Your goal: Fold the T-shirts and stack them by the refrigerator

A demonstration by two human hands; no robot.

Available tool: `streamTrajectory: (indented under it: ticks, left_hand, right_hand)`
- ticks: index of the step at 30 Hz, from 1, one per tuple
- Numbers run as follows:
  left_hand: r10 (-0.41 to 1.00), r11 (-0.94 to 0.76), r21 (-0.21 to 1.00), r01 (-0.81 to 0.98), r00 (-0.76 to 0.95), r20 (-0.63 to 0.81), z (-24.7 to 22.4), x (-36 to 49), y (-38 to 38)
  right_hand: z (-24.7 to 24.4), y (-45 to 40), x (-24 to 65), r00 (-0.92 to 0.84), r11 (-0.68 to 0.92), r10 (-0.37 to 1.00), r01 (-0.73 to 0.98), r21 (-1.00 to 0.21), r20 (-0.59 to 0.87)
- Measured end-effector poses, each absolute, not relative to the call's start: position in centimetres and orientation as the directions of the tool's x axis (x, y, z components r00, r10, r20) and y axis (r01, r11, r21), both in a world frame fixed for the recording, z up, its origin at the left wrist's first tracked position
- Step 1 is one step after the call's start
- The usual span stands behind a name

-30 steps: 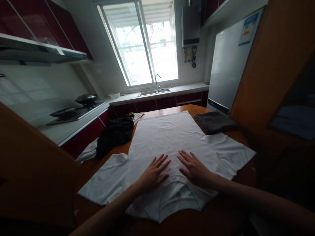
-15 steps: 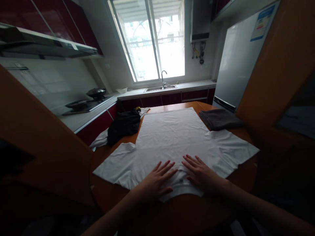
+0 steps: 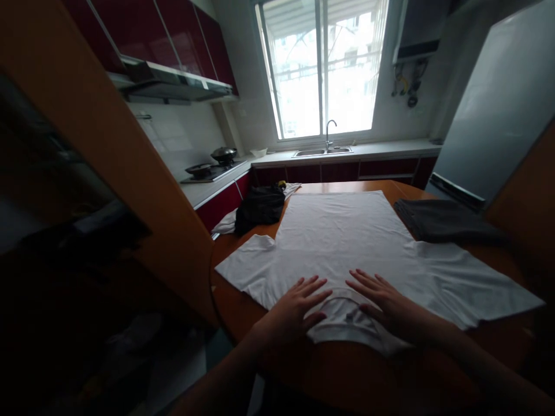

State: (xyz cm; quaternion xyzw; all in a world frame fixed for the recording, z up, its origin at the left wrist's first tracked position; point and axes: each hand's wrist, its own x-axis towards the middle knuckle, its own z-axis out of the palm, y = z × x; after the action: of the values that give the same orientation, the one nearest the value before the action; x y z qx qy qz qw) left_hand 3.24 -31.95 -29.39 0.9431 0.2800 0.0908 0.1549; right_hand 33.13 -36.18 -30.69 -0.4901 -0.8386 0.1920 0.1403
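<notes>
A white T-shirt [image 3: 347, 231] lies spread on the round wooden table [image 3: 243, 312], its neckline toward me and its sleeves out to both sides. My left hand [image 3: 297, 309] rests on the shirt left of the collar, fingers stretched and apart. On the other side of the collar is my right hand [image 3: 384, 303], also flat with its fingers extended. Between them the collar opening shows a small dark label [image 3: 349, 317]. Neither hand grips the fabric.
A folded dark grey cloth [image 3: 448, 221] lies at the table's right. Black and white clothes [image 3: 260, 208] are heaped at its left edge. Behind are a counter with a sink [image 3: 323, 152], a stove with pans [image 3: 223, 154], and a fridge [image 3: 498, 110].
The view has turned left, so the room appears shifted right. My hands have moved slightly apart, baring more of the collar between them. The shirt stays spread out.
</notes>
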Motion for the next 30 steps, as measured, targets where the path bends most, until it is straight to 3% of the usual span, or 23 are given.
streamTrajectory:
  ticks: [5, 10, 12, 15, 19, 25, 30]
  left_hand:
    - [0.638, -0.738, 0.31, 0.599, 0.769, 0.035, -31.1, 2.5, -32.4]
    - [0.739, -0.647, 0.408, 0.645, 0.661, 0.127, -31.5, -0.3, -31.7]
    - [0.811, -0.577, 0.362, 0.732, 0.564, 0.152, -31.6, -1.9, -31.0]
    - [0.86, -0.508, 0.224, 0.832, 0.504, 0.081, -32.6, -3.6, -30.2]
    - [0.86, -0.51, 0.134, 0.85, 0.507, 0.057, -33.8, -4.2, -30.4]
    - [0.859, -0.512, 0.143, 0.847, 0.501, 0.105, -34.0, -3.9, -30.7]
    - [0.861, -0.507, 0.147, 0.849, 0.496, 0.108, -33.8, -3.9, -30.6]
  right_hand:
    - [-30.6, -33.7, 30.5, -0.455, 0.489, 0.872, 0.792, -0.364, 0.181]
    - [-35.1, -33.4, 29.2, -0.512, 0.523, 0.85, 0.797, -0.304, 0.12]
    - [-36.3, -33.5, 29.4, -0.519, 0.523, 0.849, 0.798, -0.3, 0.099]
    - [-36.7, -33.5, 29.7, -0.517, 0.517, 0.852, 0.803, -0.296, 0.086]
    - [-36.3, -33.5, 29.6, -0.513, 0.508, 0.856, 0.811, -0.29, 0.066]
    - [-34.1, -33.0, 28.6, -0.462, 0.484, 0.875, 0.819, -0.308, 0.148]
    - [-31.1, -29.6, 25.5, -0.52, 0.567, 0.824, 0.75, -0.34, 0.227]
